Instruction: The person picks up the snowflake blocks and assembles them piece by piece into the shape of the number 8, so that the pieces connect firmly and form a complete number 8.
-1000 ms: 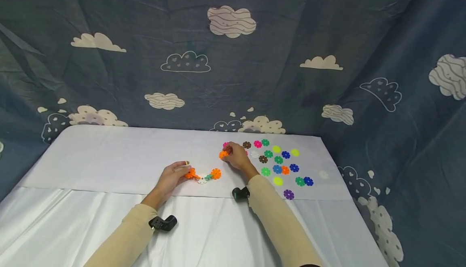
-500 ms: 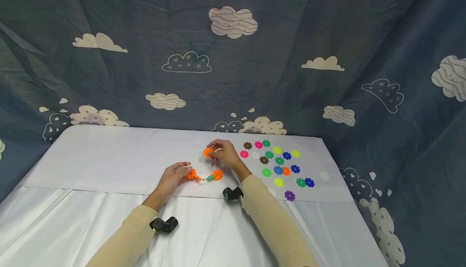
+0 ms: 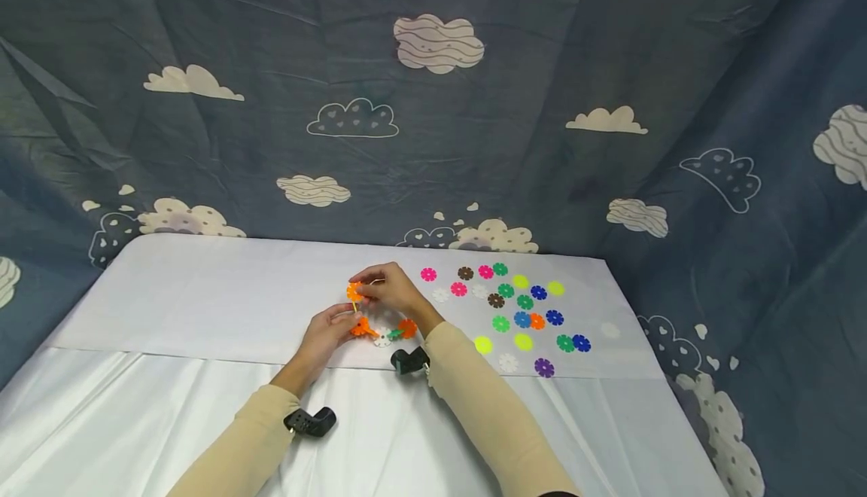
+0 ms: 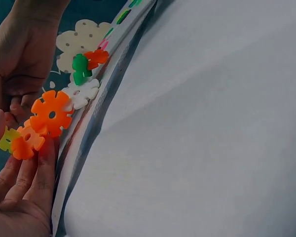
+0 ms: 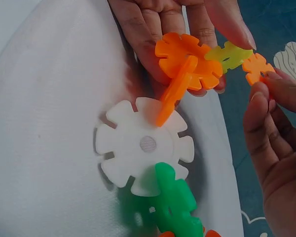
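Filling the whole back came the dark curtain (image 3: 460, 150), printed with pale clouds; in front of it stretched the white table (image 3: 203, 294); across that reached two beige sleeves (image 3: 491, 399), each with one black wrist camera (image 3: 309, 422) strapped on, and two bare hands, close together left of centre! The left hand (image 3: 327, 329) gripped the near end of the chain (image 3: 382, 337), thumb over a yellow disc (image 5: 239, 52), fingers behind a broad orange disc (image 5: 175, 54); the right hand (image 3: 396, 292) pinched a separate-looking bright orange disc (image 3: 353, 291) between thumb and fingertips, right against the yellow one; whether those two were slotted together, I couldn't tell!

Six discs made that chain: one yellow, two orange, one white disc (image 5: 126, 143) flat on the table, one green disc (image 5: 185, 217) standing in its rim, and an orange end disc (image 3: 409, 325); to the right spread twenty-four loose ones: five green discs (image 3: 501, 326), four yellow discs (image 3: 524, 341), four white discs (image 3: 508, 362), three pink discs (image 3: 458, 289), three dark blue discs (image 3: 555, 318), two brown discs (image 3: 496, 300), one purple disc (image 3: 544, 367), and one light blue disc (image 3: 521, 320) just beside one loose orange disc (image 3: 537, 321).
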Demonstrator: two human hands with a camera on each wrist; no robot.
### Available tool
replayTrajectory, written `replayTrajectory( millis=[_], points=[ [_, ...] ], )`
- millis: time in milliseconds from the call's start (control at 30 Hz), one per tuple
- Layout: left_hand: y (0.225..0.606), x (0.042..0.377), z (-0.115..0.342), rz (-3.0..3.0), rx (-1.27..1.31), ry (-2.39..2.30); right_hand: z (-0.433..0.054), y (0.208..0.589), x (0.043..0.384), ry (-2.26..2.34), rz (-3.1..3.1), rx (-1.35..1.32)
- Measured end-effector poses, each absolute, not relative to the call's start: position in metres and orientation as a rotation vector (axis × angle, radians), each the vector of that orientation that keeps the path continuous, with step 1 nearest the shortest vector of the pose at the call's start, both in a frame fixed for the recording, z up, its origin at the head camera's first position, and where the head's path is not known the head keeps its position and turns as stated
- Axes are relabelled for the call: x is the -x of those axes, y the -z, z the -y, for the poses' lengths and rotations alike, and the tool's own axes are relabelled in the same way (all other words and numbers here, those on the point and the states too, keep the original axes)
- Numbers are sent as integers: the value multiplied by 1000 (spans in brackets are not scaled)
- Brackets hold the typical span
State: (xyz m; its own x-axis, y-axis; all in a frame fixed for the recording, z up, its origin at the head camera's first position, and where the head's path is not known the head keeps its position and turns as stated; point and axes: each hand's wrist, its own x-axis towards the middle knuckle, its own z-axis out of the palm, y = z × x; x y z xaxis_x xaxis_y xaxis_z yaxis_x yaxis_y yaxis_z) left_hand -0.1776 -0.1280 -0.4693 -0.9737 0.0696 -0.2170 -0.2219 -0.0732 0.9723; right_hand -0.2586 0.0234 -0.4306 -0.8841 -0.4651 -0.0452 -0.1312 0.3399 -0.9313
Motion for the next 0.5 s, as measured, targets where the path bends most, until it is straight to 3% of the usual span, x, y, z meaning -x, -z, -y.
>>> replayTrajectory(
  millis=[500],
  points=[
    [475,177,124,-2034,196,-2245,-16,429,257,1542,-2251,642]
  ],
)
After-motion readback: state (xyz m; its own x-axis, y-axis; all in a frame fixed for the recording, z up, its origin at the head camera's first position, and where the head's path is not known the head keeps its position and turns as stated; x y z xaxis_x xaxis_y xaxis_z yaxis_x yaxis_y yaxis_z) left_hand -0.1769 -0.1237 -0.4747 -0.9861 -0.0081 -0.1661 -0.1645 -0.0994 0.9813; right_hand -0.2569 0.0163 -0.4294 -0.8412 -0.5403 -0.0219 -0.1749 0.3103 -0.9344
